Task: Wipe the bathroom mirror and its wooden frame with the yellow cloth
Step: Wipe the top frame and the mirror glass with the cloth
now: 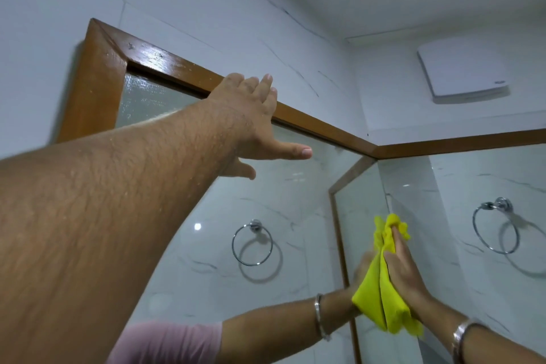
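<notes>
The mirror (295,201) hangs on the tiled wall in a brown wooden frame (97,80). My left hand (254,115) reaches up with its fingers resting on the frame's top rail and its thumb spread over the glass; it holds nothing. Low on the right, my right hand (404,272) presses the yellow cloth (381,289) flat against the glass near the mirror's right edge. The cloth and that hand are doubled by their reflection. A steel bangle sits on my right wrist.
A chrome towel ring (493,227) hangs on the right wall and shows again as a reflection in the mirror. A white vent cover (464,71) is mounted high on the right wall below the ceiling. White marble-look tiles surround the mirror.
</notes>
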`<state>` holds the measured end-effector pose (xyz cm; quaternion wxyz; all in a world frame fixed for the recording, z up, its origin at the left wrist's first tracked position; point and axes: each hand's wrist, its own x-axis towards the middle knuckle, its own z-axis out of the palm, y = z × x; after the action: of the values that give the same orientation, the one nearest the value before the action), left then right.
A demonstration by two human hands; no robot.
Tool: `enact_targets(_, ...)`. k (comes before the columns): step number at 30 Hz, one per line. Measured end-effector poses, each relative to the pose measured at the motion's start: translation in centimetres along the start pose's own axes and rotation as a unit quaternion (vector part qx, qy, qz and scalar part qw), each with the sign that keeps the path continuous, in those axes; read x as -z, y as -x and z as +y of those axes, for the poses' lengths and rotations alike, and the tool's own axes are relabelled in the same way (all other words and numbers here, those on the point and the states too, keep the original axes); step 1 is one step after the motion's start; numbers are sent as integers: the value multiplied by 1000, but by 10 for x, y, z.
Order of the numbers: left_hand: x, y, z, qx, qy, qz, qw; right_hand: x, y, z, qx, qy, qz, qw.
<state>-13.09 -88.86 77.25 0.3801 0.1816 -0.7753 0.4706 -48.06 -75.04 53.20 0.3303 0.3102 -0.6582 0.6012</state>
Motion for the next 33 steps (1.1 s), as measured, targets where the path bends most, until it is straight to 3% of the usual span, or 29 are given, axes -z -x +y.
enact_targets(3, -2, 0, 1, -1, 4, 3, 1000, 1, 9, -1, -41, 12, -27, 999)
enact_targets(9, -4, -2, 1, 3, 16, 3, 1000, 20, -114, -118, -1, 8, -59, 998)
enact_targets(12, -5, -3, 0, 5, 21, 10, 1000, 16, -129, -130, 7, 7, -66, 998)
enact_targets(15, -8, -4, 0, 3, 11, 21, 1000, 8, -98, -102, 52, -20, -37, 998)
enact_targets(19, -8, -5, 1, 0, 17, 24, 1000, -12, -14, -16, 120, -27, 37, 992)
enact_targets(22, -10, -7, 2, 8, 21, 30, 999, -23, 46, 58, 91, -11, 52, 994)
enact_targets(25, -13, -8, 1, 4, 18, 40, 999, -15, 69, 86, 59, 35, 24, 997)
enact_targets(28, -19, -12, 0, 2, 11, 55, 998, -10, 70, 63, 81, 45, 3, 996)
enact_targets(33, -27, -18, -2, -1, 0, 70, 998, 6, -51, -46, 91, 42, -34, 994)
